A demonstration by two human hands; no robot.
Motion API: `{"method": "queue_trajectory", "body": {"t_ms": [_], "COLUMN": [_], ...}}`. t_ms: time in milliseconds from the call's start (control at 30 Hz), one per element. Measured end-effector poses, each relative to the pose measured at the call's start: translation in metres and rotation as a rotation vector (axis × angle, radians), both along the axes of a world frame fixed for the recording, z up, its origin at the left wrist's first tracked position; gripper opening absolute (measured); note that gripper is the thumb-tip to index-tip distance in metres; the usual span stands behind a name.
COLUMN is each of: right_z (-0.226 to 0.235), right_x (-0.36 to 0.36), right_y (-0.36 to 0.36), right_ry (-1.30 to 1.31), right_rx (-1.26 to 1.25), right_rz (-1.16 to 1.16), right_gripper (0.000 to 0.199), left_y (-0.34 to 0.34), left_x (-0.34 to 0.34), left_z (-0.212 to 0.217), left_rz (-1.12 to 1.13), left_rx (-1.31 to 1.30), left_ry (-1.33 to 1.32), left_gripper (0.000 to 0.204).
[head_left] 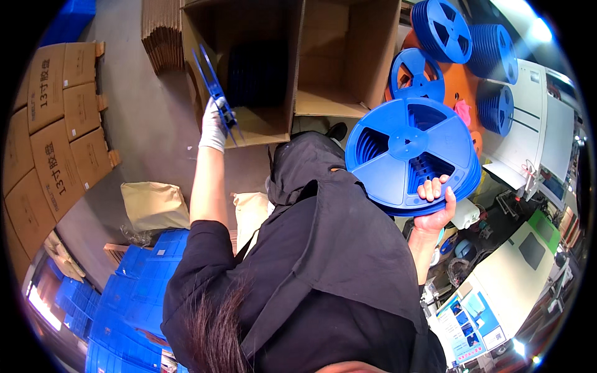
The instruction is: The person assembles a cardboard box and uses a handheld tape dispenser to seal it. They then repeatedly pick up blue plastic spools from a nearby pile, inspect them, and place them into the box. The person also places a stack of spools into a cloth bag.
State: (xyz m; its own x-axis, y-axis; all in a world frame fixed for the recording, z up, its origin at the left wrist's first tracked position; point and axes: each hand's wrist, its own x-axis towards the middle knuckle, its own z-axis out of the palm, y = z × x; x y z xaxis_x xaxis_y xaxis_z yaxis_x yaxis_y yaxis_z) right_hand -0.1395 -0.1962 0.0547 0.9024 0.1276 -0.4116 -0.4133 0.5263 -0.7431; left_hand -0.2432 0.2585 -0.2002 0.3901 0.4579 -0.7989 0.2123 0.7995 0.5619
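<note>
My left hand point(213, 127), in a white glove, is closed on a blue plastic reel point(212, 78) seen nearly edge-on. The reel is held up at the left side of an open cardboard box point(267, 124). Inside that box, in shadow, stand dark blue reels point(252, 71). My bare right hand point(437, 202) grips the near rim of a stack of blue reels point(407, 146), its fingertips curled over the top reel's edge. The stack's top faces up, with a hub and wide cut-outs showing. The right palm is partly hidden behind the rim.
A second open cardboard box point(329, 102) adjoins the first on its right. More blue reels point(443, 28) stand in stacks on an orange table point(459, 78). Sealed cartons point(59, 133) are piled at far left, with blue crates point(134, 298) nearer. White machines point(528, 112) line the right.
</note>
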Motion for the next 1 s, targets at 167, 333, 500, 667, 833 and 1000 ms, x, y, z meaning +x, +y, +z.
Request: {"method": "queue_trajectory", "body": {"t_ms": [167, 333, 500, 667, 833, 1000], "right_z": [0.002, -0.005, -0.020, -0.030, -0.027, -0.025], "right_x": [0.003, 0.010, 0.020, 0.028, 0.030, 0.025], "right_y": [0.002, 0.003, 0.010, 0.007, 0.016, 0.027], "right_ry": [-0.025, -0.131, -0.309, -0.424, -0.467, -0.428], "right_rx": [0.078, 0.277, 0.411, 0.564, 0.615, 0.656], "right_rz": [0.061, 0.112, 0.152, 0.211, 0.201, 0.143], "right_gripper": [0.027, 0.030, 0.027, 0.026, 0.027, 0.030], "left_y": [0.049, 0.049, 0.012, -0.049, -0.097, -0.126], "left_x": [0.009, 0.039, 0.060, 0.066, 0.099, 0.116], "left_z": [-0.041, -0.047, -0.065, -0.073, 0.016, 0.095], "left_rz": [-0.050, 0.005, -0.259, -0.585, -0.384, -0.335], "left_rx": [0.017, -0.097, 0.132, 0.698, 0.449, 0.588], "left_ry": [0.020, -0.090, -0.044, -0.311, -0.463, -0.622], "left_gripper": [0.039, 0.065, 0.054, 0.047, 0.045, 0.039]}}
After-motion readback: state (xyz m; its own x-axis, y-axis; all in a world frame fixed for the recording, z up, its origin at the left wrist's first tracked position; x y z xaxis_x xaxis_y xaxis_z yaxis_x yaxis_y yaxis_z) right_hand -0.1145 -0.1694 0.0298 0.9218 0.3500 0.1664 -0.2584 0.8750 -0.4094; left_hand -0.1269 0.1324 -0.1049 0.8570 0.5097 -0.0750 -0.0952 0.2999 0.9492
